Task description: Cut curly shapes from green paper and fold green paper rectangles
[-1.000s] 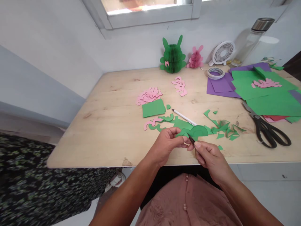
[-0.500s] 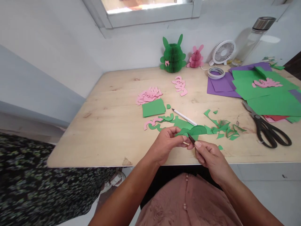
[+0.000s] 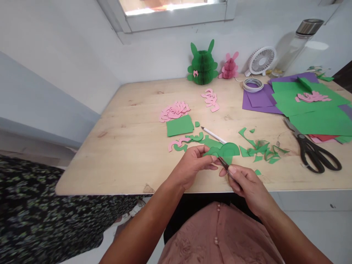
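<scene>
Near the table's front edge, my left hand (image 3: pixel 194 165) pinches a green paper cutout (image 3: pixel 228 150) with rounded edges. My right hand (image 3: pixel 244 181) is closed around a slim dark tool (image 3: pixel 224 163), whose tip touches the lower edge of the cutout beside my left fingertips. What kind of tool it is cannot be made out. Beyond my hands lie a white pencil (image 3: pixel 213 135), a green paper stack (image 3: pixel 180 125) and curved green strips (image 3: pixel 195 137). A pink wavy strip (image 3: pixel 178 142) rests left of them.
Green scraps (image 3: pixel 260 148) and large black-handled scissors (image 3: pixel 312 150) are to the right. Behind stand a green paper rabbit (image 3: pixel 202 66), a pink one (image 3: pixel 228 68), a white fan (image 3: pixel 261 60) and a bottle (image 3: pixel 297 47). A patterned dark cloth (image 3: pixel 55 209) shows at lower left.
The green cutout has lifted and turned slightly, showing more of its rounded part. More of the dark tool is visible between my hands. The patterned cloth at lower left has shifted.
</scene>
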### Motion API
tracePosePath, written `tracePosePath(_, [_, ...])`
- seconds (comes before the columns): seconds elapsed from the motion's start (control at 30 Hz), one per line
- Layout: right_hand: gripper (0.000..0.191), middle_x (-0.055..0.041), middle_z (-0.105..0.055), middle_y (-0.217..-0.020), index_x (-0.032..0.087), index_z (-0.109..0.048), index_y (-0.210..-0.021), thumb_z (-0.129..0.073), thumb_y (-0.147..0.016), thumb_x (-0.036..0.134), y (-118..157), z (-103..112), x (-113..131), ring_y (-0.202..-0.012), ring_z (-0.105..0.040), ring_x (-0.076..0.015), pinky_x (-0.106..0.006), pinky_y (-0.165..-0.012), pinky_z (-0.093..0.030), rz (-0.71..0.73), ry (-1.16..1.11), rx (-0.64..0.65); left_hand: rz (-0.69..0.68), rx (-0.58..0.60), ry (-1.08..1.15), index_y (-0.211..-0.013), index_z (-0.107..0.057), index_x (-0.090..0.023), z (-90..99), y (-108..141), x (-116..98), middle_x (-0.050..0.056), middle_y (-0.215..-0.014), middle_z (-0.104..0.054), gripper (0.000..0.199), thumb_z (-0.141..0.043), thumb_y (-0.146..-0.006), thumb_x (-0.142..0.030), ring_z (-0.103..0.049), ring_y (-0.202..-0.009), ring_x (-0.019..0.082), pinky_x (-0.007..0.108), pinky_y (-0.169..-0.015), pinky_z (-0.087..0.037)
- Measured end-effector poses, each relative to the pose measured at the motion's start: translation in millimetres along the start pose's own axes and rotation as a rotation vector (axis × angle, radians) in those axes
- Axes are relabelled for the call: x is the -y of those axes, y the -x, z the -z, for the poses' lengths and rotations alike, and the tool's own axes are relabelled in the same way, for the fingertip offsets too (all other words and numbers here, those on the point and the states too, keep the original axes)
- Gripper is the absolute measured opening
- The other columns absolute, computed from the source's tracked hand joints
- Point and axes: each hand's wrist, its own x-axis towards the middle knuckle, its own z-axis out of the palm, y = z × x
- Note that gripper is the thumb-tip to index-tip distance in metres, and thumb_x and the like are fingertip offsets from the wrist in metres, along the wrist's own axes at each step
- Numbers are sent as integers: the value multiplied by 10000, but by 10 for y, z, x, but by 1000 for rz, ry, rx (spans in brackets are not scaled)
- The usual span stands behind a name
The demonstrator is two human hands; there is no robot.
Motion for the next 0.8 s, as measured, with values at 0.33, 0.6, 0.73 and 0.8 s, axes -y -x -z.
tracePosePath(0.33, [374, 74, -293, -543, 166, -690, -967, -711, -729, 454, -9, 233, 153, -486, -223, -87, -254, -460, -138, 206, 116, -377, 71, 99, -85, -716, -556, -153, 92, 23, -69, 51, -713, -713, 264, -785, -644, -262, -669, -701, 158, 310, -724, -524])
tracePosePath(0.6, [289, 64, -380, -552, 157, -621, -695, -779, -636, 392, -143, 160, 94, -488, -262, -68, -235, -447, -158, 153, 30, -396, 82, 125, -100, -719, -566, -159, 89, 22, -64, 38, -667, -702, 254, -785, -646, -266, -650, -637, 139, 271, -657, -513])
tracePosePath(0.73, [305, 70, -382, -561, 164, -606, -712, -800, -614, 378, -145, 110, 42, -485, -255, -65, -234, -446, -149, 134, -95, -489, 37, -14, 32, -765, -604, -147, 68, 47, 40, 35, -707, -698, 237, -783, -651, -252, -642, -633, 129, 275, -671, -520])
tracePosePath(0.8, [318, 66, -409, -577, 164, -603, -723, -812, -600, 369, -152, 82, 19, -492, -271, -65, -233, -454, -159, 131, -158, -520, 40, -58, 88, -786, -616, -139, 29, 79, 93, 42, -728, -698, 242, -784, -652, -251, -645, -647, 133, 277, -677, -523])
